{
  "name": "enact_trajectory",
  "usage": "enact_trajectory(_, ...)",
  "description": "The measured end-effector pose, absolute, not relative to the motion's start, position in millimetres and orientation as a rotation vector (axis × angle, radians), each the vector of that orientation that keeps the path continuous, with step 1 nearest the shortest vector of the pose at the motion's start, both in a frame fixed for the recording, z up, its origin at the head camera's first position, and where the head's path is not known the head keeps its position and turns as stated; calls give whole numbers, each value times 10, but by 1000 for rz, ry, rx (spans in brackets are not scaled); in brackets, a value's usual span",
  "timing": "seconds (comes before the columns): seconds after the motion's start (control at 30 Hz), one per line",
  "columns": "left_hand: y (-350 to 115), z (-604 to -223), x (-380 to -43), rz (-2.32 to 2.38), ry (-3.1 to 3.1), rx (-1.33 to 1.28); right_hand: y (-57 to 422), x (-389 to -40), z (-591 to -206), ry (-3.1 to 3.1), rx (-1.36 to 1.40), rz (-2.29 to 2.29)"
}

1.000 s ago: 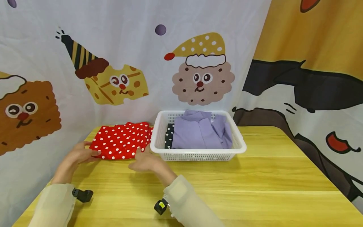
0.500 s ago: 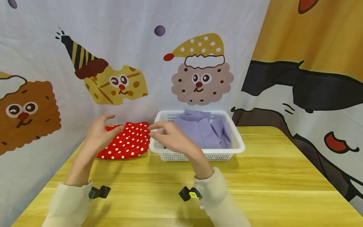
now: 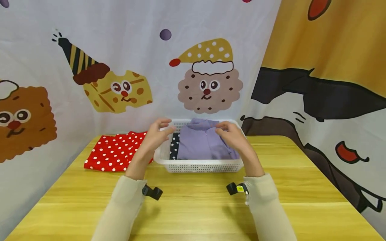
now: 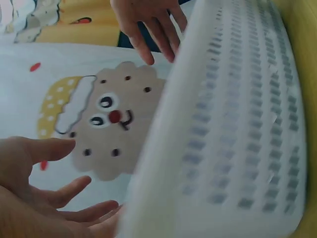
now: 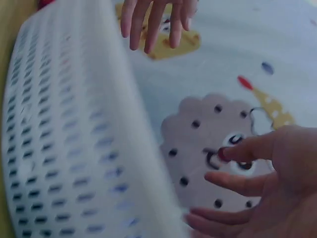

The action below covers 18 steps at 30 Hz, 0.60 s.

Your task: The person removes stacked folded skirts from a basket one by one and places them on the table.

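A white perforated plastic basket stands on the table between my hands. Folded lilac cloth fills most of it, with black cloth with white dots at its left side. My left hand hovers over the left rim, fingers loosely bent, nothing in them. Over the right part of the basket my right hand is held in the same way, also holding nothing. Both wrist views show the basket wall close up, with spread fingers beside and above the rim.
Red cloth with white dots lies flat on the yellow wood-grain table, left of the basket and partly behind my left forearm. A cartoon-printed curtain hangs right behind the table's back edge.
Both hands have left the red dotted cloth, risen and moved right to the basket. The red cloth stays on the table, and the head view has shifted slightly.
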State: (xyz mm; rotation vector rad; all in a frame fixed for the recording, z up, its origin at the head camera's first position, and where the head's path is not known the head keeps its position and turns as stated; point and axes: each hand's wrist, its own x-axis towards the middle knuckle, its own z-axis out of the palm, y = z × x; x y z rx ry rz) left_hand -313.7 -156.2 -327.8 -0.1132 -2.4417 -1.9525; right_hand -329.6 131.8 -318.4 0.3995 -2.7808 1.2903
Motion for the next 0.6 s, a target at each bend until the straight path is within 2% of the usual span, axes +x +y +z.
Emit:
enact_trajectory(0.13, -1406, -3426, -3303, -2007, -2432, -23, 1394, -3415, -3312, -2825, 255, 1102)
enact_trajectory(0.3, -1351, -3554, -3410, -1947, -2591, 23, 1394, -3501, -3413, -2834, 234, 932)
enact_trajectory(0.6, -1277, -3671, -3503, -1933, -2844, 1, 1349, -3507, -3454, -2970, 155, 987)
